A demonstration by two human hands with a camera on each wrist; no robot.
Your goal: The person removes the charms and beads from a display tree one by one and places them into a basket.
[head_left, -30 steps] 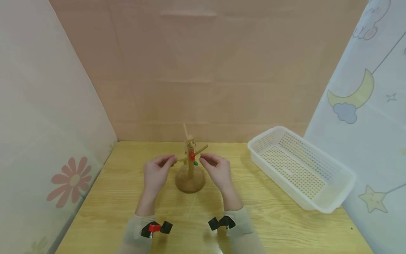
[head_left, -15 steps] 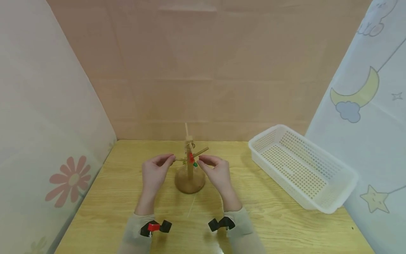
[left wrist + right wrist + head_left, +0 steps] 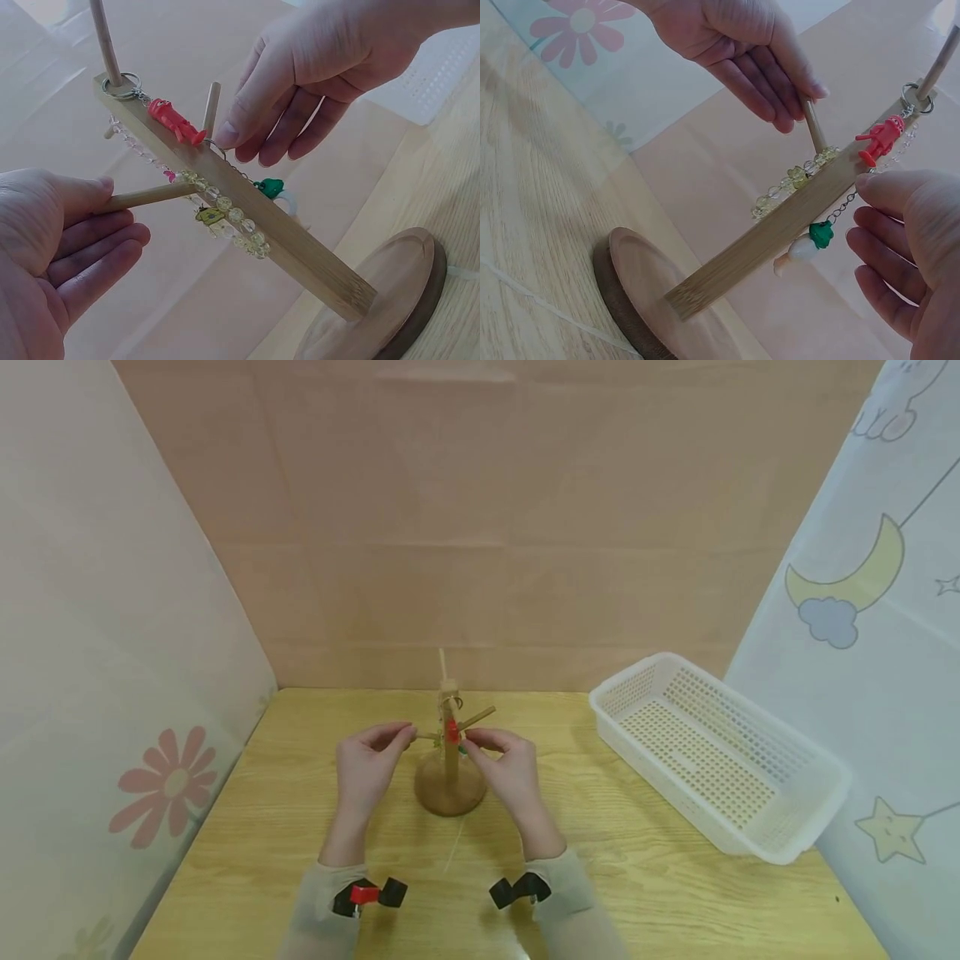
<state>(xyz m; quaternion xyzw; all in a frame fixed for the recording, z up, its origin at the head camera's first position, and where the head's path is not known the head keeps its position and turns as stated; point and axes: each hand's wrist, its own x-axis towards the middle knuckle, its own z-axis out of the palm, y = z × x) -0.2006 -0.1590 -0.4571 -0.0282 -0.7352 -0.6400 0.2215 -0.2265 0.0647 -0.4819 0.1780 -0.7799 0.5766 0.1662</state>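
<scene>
A wooden stand (image 3: 450, 789) with a round base, an upright post and several pegs stands on the table. My left hand (image 3: 365, 768) pinches the tip of a left-side peg (image 3: 146, 197), where a bracelet of clear yellow beads (image 3: 225, 204) hangs. My right hand (image 3: 513, 768) is close to the post on its right side. Its thumb and fingers pinch the ring of a keychain with a green-and-white figure (image 3: 821, 235), beside another peg (image 3: 213, 105). A red figure keychain (image 3: 883, 139) hangs by its ring from the top peg. A pale pink bead strand (image 3: 135, 142) hangs behind the post.
A white perforated plastic basket (image 3: 716, 852) sits at the table's right side. The wooden table (image 3: 262, 860) meets a beige backdrop behind the stand. Patterned cloth walls (image 3: 900, 693) close off both sides.
My right hand has moved slightly left, closer to the post, and its fingertips now partly cover the green figure. The left hand stays at its peg. The head view has shifted a little.
</scene>
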